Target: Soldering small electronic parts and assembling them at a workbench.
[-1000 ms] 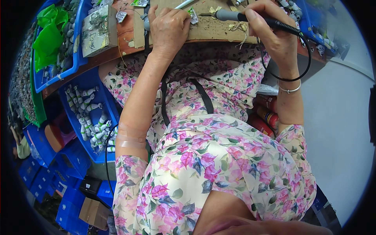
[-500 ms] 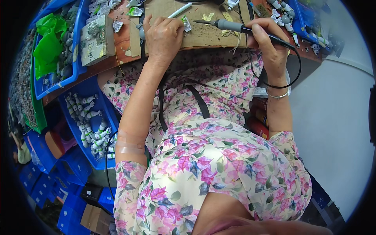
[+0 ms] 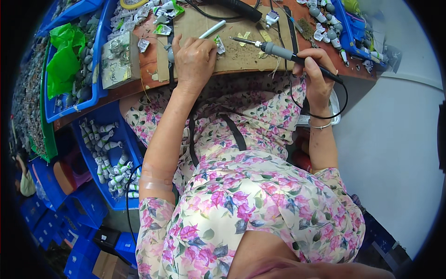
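My right hand [image 3: 318, 76] grips a soldering iron [image 3: 281, 50] by its grey and black handle. Its metal tip points left over the cardboard mat [image 3: 237, 28]. On the left side of the mat my left hand [image 3: 195, 63] is closed, palm down, with fingers curled; what they hold is mostly hidden. A rounded grey piece [image 3: 170, 55] shows past its left edge. A white stick-like piece [image 3: 213, 29] juts up beyond the knuckles. Just right of those fingers is a small white and green part [image 3: 219, 45]. The iron's tip is apart from it.
Blue bins [image 3: 100, 56] of grey parts and a green plastic bag [image 3: 65, 58] stand at left, beside a box-shaped block [image 3: 120, 60]. Lower left, a blue tray [image 3: 95, 160] holds white and grey pieces. Another blue bin [image 3: 348, 30] is far right. The iron's cord [image 3: 344, 102] loops by my right wrist.
My right hand and the soldering iron have shifted slightly down and left. The left hand keeps its closed pose on the mat. The view has moved a little, showing more of the table's far side.
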`<state>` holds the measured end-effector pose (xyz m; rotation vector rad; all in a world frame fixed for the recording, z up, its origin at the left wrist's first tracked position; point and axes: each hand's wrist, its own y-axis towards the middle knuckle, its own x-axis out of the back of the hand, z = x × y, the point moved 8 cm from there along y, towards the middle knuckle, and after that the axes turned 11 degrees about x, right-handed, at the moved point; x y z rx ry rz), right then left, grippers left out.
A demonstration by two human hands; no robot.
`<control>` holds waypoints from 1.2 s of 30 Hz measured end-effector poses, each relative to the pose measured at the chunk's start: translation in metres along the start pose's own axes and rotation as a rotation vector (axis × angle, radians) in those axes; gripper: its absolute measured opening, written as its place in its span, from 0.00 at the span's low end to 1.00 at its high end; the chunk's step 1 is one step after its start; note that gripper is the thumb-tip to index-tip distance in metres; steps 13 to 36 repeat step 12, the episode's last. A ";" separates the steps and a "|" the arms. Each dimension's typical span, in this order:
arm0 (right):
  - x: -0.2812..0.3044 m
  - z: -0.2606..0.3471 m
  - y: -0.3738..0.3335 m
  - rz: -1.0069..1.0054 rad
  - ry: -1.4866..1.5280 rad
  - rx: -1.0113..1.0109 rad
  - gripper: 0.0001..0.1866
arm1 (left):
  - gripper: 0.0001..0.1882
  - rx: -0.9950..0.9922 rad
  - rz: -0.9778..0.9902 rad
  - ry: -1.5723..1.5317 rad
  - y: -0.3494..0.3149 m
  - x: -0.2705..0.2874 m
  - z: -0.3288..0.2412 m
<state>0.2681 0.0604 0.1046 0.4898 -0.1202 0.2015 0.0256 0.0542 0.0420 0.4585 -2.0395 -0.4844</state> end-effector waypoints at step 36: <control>0.001 -0.008 -0.003 0.004 0.000 -0.046 0.10 | 0.03 0.002 0.024 0.000 0.002 -0.003 0.000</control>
